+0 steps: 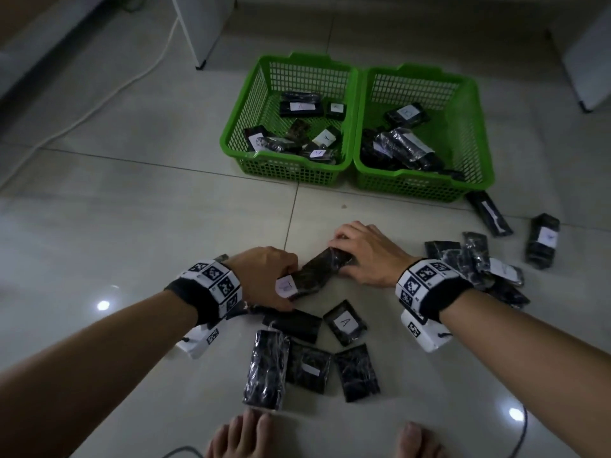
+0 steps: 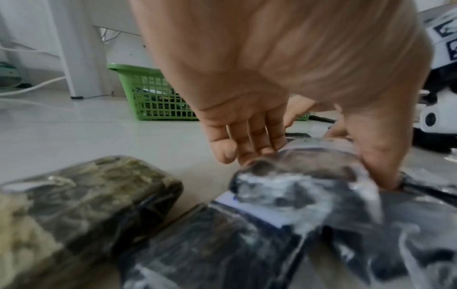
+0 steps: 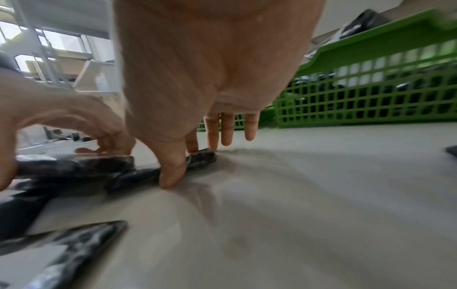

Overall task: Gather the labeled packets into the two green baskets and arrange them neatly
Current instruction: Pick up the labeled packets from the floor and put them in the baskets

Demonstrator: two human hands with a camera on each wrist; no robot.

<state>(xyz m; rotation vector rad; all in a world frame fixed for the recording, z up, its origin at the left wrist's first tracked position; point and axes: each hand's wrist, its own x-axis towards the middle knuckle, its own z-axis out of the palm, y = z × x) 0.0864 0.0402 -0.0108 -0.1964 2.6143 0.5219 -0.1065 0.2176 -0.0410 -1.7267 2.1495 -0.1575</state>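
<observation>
Both hands hold one long dark packet (image 1: 315, 272) in the middle of the head view. The left hand (image 1: 264, 276) has its fingers and thumb curled round the end with a white label. The right hand (image 1: 365, 251) pinches the other end, thumb on the near side and fingers on the far side. In the right wrist view the thumb (image 3: 173, 172) presses down by the packet and the floor, and two fingers (image 3: 251, 125) stick out straight past it. The packet sits low, on or just over the floor; I cannot tell which.

Just below the hands lie more packets on the floor (image 1: 132, 209). One small one has the letter A (image 1: 345, 322) on it. A fat roll (image 1: 266, 368) lies at the bottom middle, with flat ones just beside it. A heap of packets (image 1: 479, 262) sits at the right, near the right wrist.

In the upper middle stand two green baskets, touching side by side. The left basket (image 1: 238, 127) holds several labeled packets spread out. The right basket (image 1: 476, 133) holds a pile too. One packet (image 1: 489, 214) lies on the floor just by its near right corner.

Bare toes (image 1: 244, 438) show at the bottom edge.
</observation>
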